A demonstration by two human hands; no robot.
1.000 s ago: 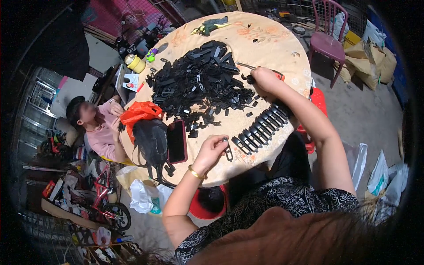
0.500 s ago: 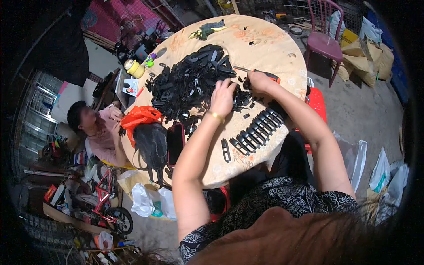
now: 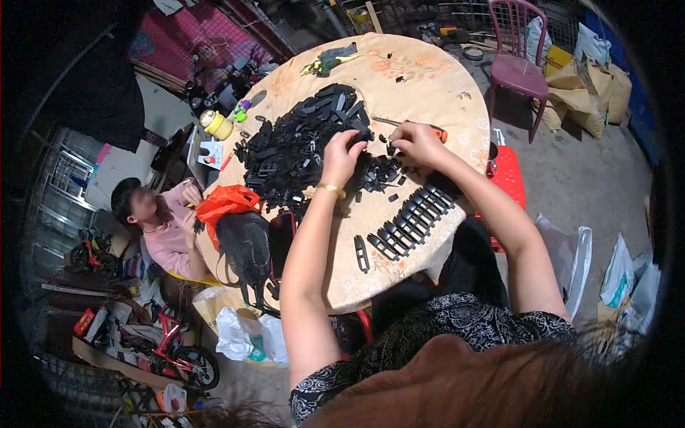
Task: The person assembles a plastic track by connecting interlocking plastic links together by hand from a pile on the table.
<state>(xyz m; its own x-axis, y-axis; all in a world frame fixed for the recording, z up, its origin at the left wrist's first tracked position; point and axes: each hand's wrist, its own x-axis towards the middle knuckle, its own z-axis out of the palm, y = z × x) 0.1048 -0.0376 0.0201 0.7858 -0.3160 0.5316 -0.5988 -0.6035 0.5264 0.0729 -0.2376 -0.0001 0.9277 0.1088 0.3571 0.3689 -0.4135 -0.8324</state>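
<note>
On the round table, my left hand [image 3: 340, 160] is closed at the right edge of a heap of black plastic parts [image 3: 285, 153]. A black plastic piece [image 3: 364, 134] sits between its thumb and fingers. Facing it, my right hand [image 3: 419, 145] pinches a small black piece [image 3: 391, 149]; its exact kind is too small to make out. Beyond the right hand lies a screwdriver [image 3: 440, 133] with an orange and black handle. Loose small black bits [image 3: 382, 173] lie between and below my hands. Nearer me, several long black parts stand in a slanted row [image 3: 410, 222], with a single one [image 3: 362, 254] at its left.
A black mesh bag [image 3: 244, 242], a red plastic bag [image 3: 227, 202] and a phone [image 3: 282, 242] lie at the table's left. A yellow-lidded jar [image 3: 216, 124] stands further back. Another person [image 3: 168, 225] sits at the left. Right of the table are a red stool [image 3: 508, 175] and chair [image 3: 519, 75].
My left hand has drawn back slightly from the heap, and a black piece now shows in its fingers. My right hand has shifted a little left and down, off the screwdriver.
</note>
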